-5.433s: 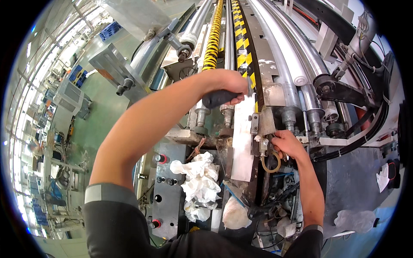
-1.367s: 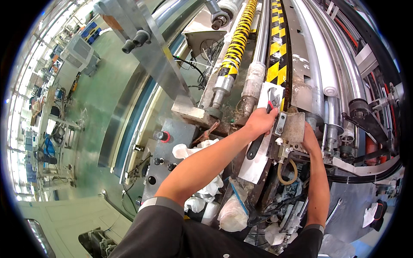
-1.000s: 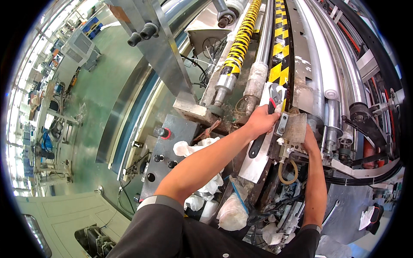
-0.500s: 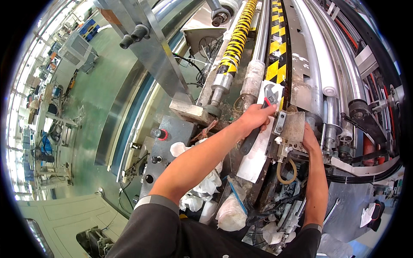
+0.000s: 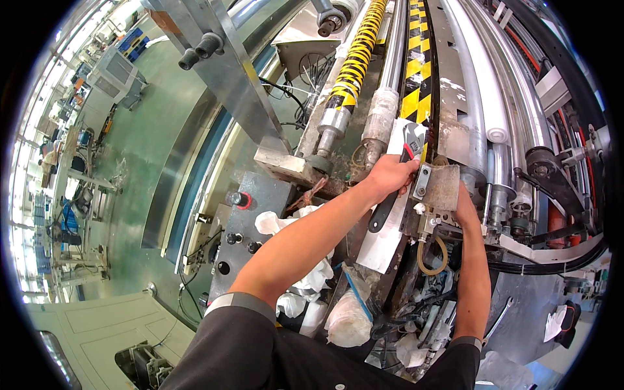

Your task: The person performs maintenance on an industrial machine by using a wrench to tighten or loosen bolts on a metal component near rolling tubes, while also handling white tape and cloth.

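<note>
My left hand (image 5: 392, 176) is closed around an adjustable wrench (image 5: 383, 212) with a black handle and red trim. The wrench's grey jaw end points away from me, over a white strip (image 5: 379, 246). Just right of that hand stands a worn metal plate (image 5: 440, 186) with a small bolted bracket (image 5: 422, 181). My right hand (image 5: 464, 208) is at the plate's right side, and its fingers are hidden behind the plate, so their grip does not show. Below the plate hangs a looped tan hose (image 5: 444, 260).
Yellow-and-black striped rollers (image 5: 357, 65) and a white roller (image 5: 484, 78) run away from me. A steel upright (image 5: 240, 91) rises at left. Crumpled white cloths (image 5: 315, 276) and a wrapped roll (image 5: 349, 325) lie near me. Another wrench (image 5: 500, 318) lies at right.
The adjustable wrench has tilted a little in my left hand, its jaw end showing more. My right hand has slid slightly farther behind the plate.
</note>
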